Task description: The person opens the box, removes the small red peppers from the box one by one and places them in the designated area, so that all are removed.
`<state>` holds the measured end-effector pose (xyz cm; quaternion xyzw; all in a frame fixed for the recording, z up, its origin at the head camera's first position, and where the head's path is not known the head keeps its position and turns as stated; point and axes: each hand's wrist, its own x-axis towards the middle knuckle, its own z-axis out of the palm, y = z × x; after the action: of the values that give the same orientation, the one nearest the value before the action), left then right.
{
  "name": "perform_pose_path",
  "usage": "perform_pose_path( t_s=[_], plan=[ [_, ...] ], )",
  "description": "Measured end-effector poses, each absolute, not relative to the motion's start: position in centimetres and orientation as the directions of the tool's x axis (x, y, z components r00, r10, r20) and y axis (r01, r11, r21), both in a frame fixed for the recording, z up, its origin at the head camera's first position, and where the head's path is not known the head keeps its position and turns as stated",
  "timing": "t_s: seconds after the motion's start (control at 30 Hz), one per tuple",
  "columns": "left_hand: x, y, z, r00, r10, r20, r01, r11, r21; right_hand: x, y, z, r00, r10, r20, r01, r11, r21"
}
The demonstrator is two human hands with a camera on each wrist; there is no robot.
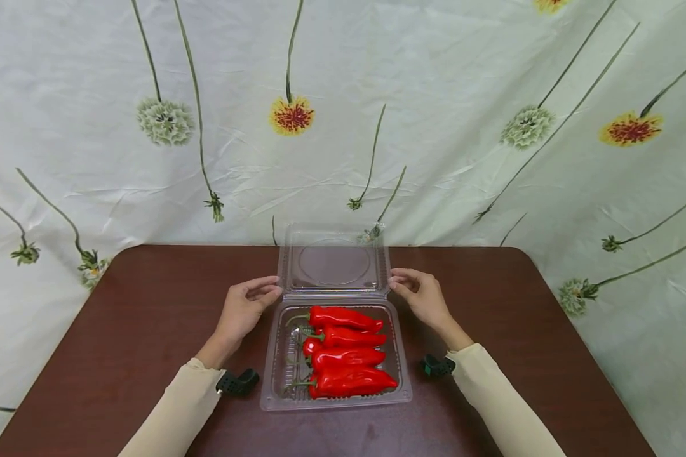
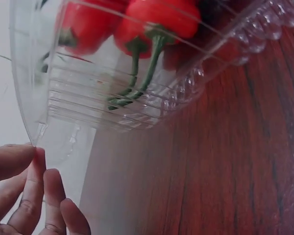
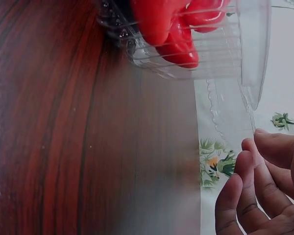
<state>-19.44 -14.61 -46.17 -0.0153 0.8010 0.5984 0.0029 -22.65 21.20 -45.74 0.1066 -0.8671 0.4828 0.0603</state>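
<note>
A clear plastic clamshell box (image 1: 336,404) sits on the table, its hinged lid (image 1: 334,263) raised and leaning back. Several glossy red peppers (image 1: 351,383) with green stems lie in its base, stems to the left. My left hand (image 1: 244,312) pinches the lid's left edge near the hinge between thumb and forefinger. On the opposite edge, my right hand (image 1: 427,303) pinches the lid the same way. Close up in the left wrist view, pepper stems (image 2: 147,73) show through the ribbed wall. Pepper tips (image 3: 181,51) appear through the wall in the right wrist view.
The dark brown wooden table (image 1: 148,330) extends to both sides of the box. Behind it hangs a white cloth (image 1: 434,158) printed with flowers. A black band (image 1: 237,382) is at the left wrist and another band (image 1: 437,366) at the right.
</note>
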Motion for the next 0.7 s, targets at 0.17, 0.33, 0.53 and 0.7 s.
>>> perform_pose_path(
  t_s=[0.17,0.33,0.53,0.7],
  plan=[
    [-19.2,-14.7,-46.0,-0.995,-0.016,-0.098,-0.099,0.288,0.952,-22.6,21.1,-45.9,-0.97,-0.147,0.192,-0.241,0.527,-0.815],
    [-18.8,-14.8,-46.0,-0.989,-0.004,-0.15,-0.145,0.287,0.947,-22.4,21.1,-46.1,-0.969,-0.177,0.171,-0.241,0.542,-0.805],
    [-18.2,-15.3,-46.0,-0.986,-0.008,-0.165,-0.16,0.299,0.941,-22.2,21.3,-46.2,-0.972,-0.182,0.148,-0.225,0.548,-0.806],
    [-17.2,-15.9,-45.8,-0.99,-0.012,-0.14,-0.137,0.313,0.94,-22.0,21.8,-46.0,-0.972,-0.164,0.171,-0.234,0.569,-0.788]
  ],
)
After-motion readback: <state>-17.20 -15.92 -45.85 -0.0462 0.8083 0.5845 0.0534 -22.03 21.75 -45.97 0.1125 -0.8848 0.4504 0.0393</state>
